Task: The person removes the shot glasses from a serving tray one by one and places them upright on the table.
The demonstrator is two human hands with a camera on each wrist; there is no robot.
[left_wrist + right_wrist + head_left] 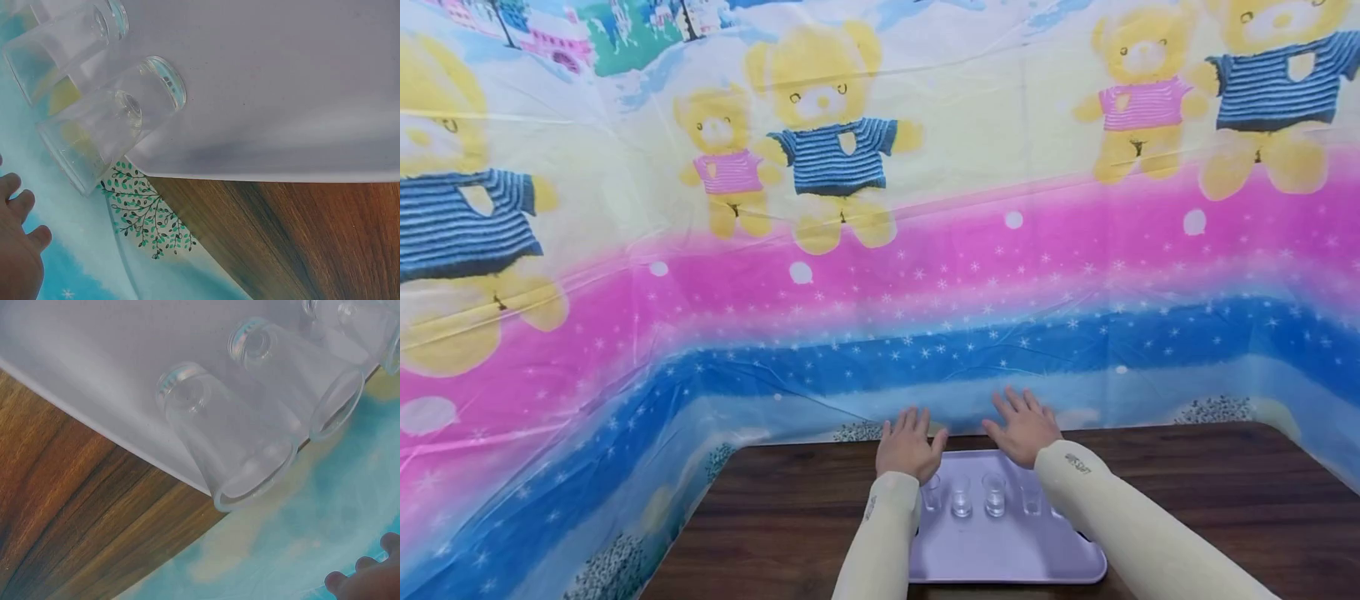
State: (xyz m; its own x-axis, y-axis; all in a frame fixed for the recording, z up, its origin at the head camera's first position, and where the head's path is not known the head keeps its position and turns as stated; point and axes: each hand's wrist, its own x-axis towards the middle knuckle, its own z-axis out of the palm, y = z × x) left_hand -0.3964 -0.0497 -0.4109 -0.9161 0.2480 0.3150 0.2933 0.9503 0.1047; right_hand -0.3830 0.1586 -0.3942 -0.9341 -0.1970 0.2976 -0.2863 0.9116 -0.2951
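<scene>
Clear glasses (961, 498) stand upright in a row on the lilac tray (1000, 554). Past them, toward its far edge, I see the left hand (912, 446) with fingers straight and spread, gripping nothing; the right hand (1022, 427) is equally splayed and bare. My head view loses the row's right end beside a sleeve (1086, 483), but the right wrist view shows the end glass (219, 437) whole. Under the tray lies the dark wooden tabletop (790, 500); only the head view takes in the bears (831, 142) printed on the cloth (850, 367) behind.
</scene>
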